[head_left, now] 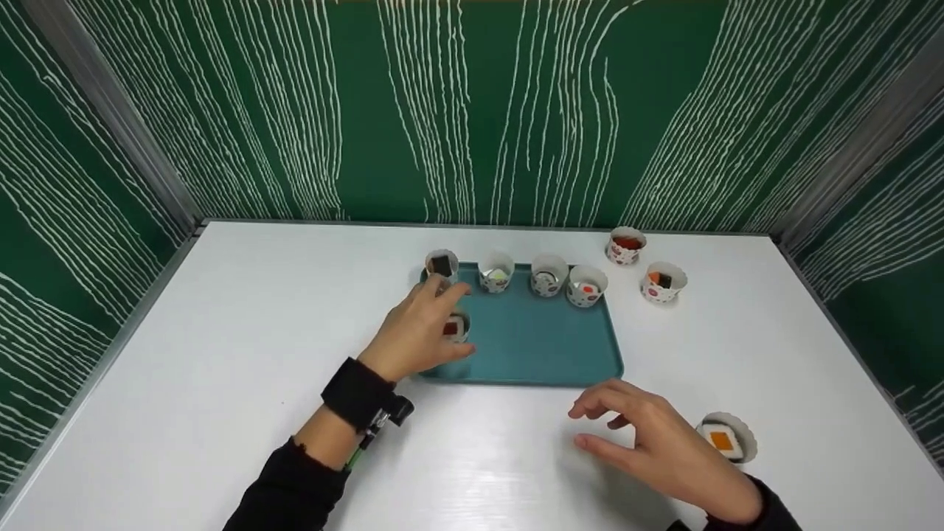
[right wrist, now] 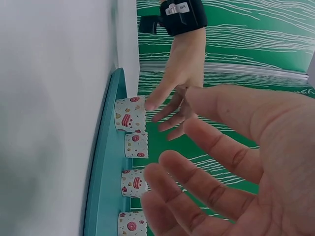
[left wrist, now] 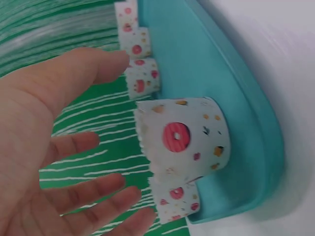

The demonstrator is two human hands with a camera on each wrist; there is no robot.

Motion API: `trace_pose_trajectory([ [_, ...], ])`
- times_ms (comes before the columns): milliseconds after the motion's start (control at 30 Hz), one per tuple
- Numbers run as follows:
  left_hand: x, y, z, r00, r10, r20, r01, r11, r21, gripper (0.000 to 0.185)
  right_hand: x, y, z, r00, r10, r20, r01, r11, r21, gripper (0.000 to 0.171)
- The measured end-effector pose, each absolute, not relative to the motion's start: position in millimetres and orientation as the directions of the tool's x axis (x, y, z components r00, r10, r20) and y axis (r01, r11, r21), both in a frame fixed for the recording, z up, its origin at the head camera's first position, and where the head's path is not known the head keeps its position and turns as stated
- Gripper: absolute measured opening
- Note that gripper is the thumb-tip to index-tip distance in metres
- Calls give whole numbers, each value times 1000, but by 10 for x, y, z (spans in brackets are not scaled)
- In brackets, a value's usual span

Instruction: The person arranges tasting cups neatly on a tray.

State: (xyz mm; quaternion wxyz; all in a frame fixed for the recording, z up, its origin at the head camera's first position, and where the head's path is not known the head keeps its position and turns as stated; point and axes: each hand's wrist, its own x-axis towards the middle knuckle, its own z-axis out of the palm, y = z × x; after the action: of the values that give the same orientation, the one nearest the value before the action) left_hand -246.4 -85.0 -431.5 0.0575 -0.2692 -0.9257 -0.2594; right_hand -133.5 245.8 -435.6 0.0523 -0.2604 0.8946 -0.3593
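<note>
Tray (head_left: 538, 343) leaves room between right edge (head_left: 615, 339) and cup (head_left: 457, 330) below left grip (head_left: 422, 323)

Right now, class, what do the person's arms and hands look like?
Left hand and right hand are ungloved. The left sleeve and right sleeve are black. The broad black wristband on the left bears a small black device and whitish patch; a thin green strip shows nearby.

Front-left cup (head_left: 456, 329) partly hidden behind the left hand (head_left: 417, 330), head view.

Teal tray (head_left: 531, 339), white doughnut-print cups (left wrist: 184, 140)
</note>
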Motion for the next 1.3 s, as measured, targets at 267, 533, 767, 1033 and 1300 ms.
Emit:
trace_pose_trajectory([
  [267,-2212,-809,-4230,-783,421,458,612,651,449,56,-1359,2472,-4372,-856,-508,100,-439,610,-659,18],
  [533,-1998,-683,-4113,-738,409,537,659,608,443,35,-1394,2490,-4376,-872,-488,32,-381,637,-670,23],
  [767,-1912,-596,-4109,-718,483,502,691,581,430,39,-1409,2513,-4441,-873,-487,7,-368,648,-667,28],
  [1033,-1888,-572,-4132,-706,523,478,707,561,429,45,-1437,2634,-4522,-886,-464,7,-373,702,-607,31],
  [1300,-1890,-586,-4147,-718,529,452,696,563,446,42,-1401,2912,-4520,-936,-351,13,-315,824,-470,39],
])
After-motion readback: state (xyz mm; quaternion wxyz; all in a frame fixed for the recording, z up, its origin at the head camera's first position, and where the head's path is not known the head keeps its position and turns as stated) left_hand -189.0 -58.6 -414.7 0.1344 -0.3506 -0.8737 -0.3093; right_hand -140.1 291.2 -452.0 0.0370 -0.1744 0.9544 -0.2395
